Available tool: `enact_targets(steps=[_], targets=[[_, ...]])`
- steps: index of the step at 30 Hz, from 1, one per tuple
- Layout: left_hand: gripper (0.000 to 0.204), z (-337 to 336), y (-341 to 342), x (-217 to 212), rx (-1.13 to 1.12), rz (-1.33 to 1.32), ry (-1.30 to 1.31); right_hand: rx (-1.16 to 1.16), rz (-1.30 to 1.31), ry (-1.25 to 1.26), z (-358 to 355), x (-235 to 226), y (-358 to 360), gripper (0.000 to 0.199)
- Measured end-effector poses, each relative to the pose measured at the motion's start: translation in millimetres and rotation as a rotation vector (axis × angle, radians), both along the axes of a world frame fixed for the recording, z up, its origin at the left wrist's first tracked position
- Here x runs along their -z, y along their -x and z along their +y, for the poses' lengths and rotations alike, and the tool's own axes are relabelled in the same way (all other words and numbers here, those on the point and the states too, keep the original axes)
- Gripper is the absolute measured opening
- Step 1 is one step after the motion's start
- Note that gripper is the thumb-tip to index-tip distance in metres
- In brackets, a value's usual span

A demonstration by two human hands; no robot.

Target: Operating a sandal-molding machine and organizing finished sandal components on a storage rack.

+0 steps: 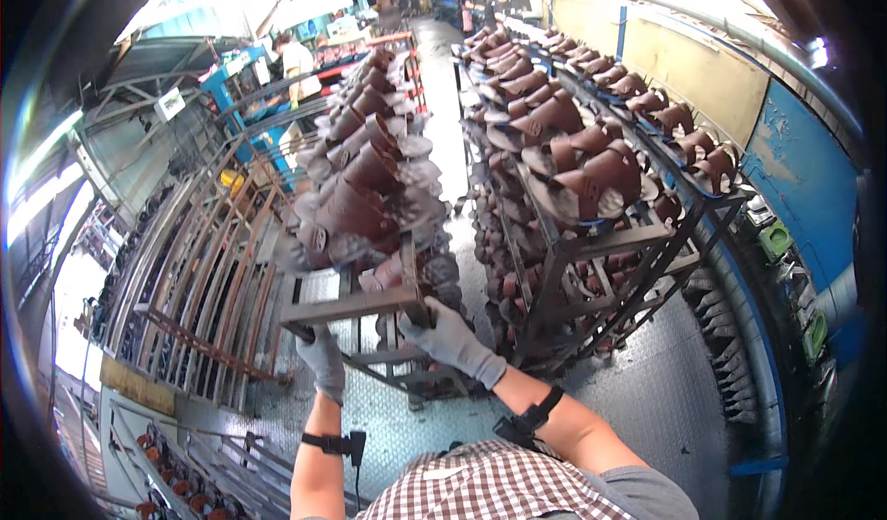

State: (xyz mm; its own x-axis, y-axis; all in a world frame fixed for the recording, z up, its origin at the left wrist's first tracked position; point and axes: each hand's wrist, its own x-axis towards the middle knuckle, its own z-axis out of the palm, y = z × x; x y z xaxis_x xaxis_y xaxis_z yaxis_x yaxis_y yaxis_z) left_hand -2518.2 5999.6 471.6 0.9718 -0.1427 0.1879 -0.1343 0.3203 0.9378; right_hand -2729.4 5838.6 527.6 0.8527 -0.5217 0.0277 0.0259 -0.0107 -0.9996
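A metal rack stands in front of me, stacked with brown leather shoe uppers on grey forms in a row running away from me. My left hand, in a grey glove, is closed around the left corner of the rack's near end. At the right corner, my gloved right hand is wrapped round the upright post. Parts of the fingers of both hands are hidden by the frame. Lower tiers of the rack hold more uppers, partly hidden.
Close on the right stands another loaded rack, with a conveyor line of brown shoes behind it along the wall. Bare slatted metal racks fill the left. A person works at the far left beside blue machines. The floor is textured metal plate.
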Motion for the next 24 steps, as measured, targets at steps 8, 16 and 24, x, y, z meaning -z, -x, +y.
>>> enact_targets(steps=[8,16,24], targets=[[0.035,41.0,17.2,15.5,0.026,-0.049,-0.051,-0.038,-0.052,0.197,32.9,-7.8,38.3,0.041],[0.042,91.2,42.2,5.4,-0.021,-0.237,-0.135,-0.333,0.155,0.314,55.0,-39.1,70.3,0.047],[0.040,88.6,91.1,-1.2,0.052,-0.159,-0.057,-0.448,0.316,0.096,57.1,-48.1,112.4,0.046]])
